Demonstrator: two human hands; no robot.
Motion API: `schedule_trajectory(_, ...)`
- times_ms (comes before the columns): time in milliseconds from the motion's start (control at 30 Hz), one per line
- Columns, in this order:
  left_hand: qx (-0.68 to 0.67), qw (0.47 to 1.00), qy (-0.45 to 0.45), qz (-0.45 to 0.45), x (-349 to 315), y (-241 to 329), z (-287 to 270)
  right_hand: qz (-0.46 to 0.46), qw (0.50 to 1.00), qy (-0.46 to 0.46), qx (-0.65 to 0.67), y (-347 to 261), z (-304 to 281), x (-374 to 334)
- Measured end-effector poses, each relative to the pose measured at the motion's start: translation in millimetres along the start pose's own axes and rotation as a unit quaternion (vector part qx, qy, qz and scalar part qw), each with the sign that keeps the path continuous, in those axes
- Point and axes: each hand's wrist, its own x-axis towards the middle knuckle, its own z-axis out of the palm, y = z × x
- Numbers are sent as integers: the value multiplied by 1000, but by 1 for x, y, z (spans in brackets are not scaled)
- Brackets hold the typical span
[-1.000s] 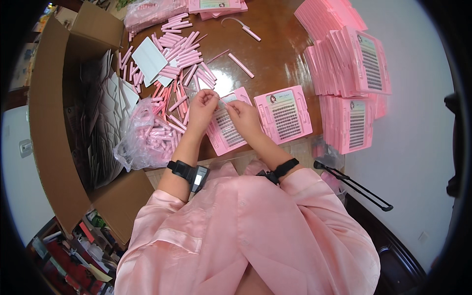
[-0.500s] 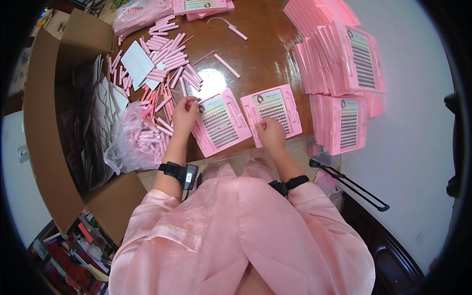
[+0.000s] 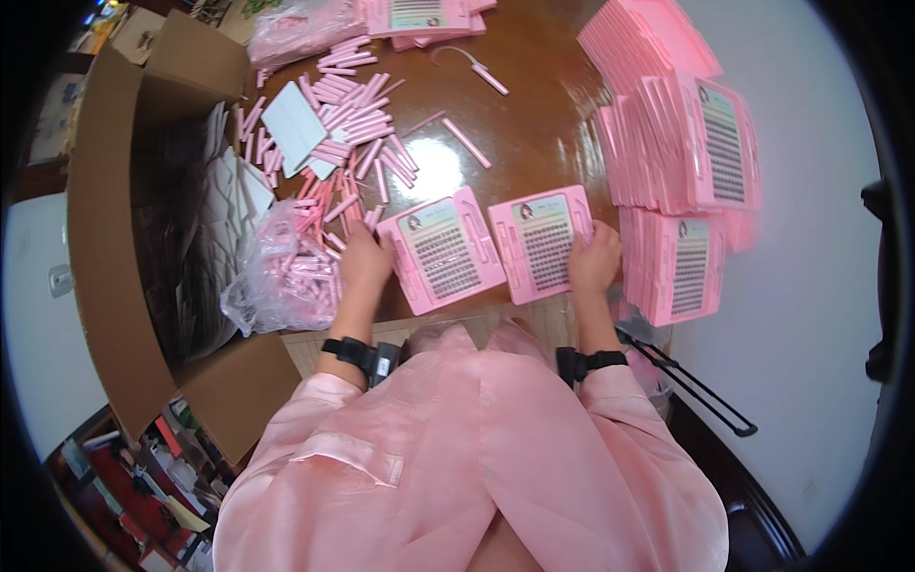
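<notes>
Side by side at the table's near edge lie two pink eyelash cases, each with rows of dark lash clusters under a clear window. My left hand (image 3: 366, 259) is closed with its fingers curled at the left edge of the left eyelash case (image 3: 446, 257), close to some pink tubes; what is between the fingertips is hidden. My right hand (image 3: 595, 257) grips the right edge of the right eyelash case (image 3: 545, 250), thumb over its face. This case is slightly tilted, a narrow gap from the left one.
Loose pink tubes (image 3: 355, 114) are heaped at the left around a white card (image 3: 294, 124). A clear bag of tubes (image 3: 286, 276) sits beside an open cardboard box (image 3: 105, 257). Stacked pink cases (image 3: 648, 143) line the right side. A tube (image 3: 465, 143) lies mid-table.
My right hand has moved from the lower left part of the right case to its right edge. My left hand has slid down from the left case's top corner. The whole view has shifted slightly.
</notes>
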Motion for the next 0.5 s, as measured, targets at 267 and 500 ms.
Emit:
schedule_trajectory(267,-37,995,29,86,-9,-10,8,48,994,-94,10,0,13,13)
schedule_trajectory(500,-40,966,235,96,54,-51,-19,-12,996,-27,89,-22,15,18)
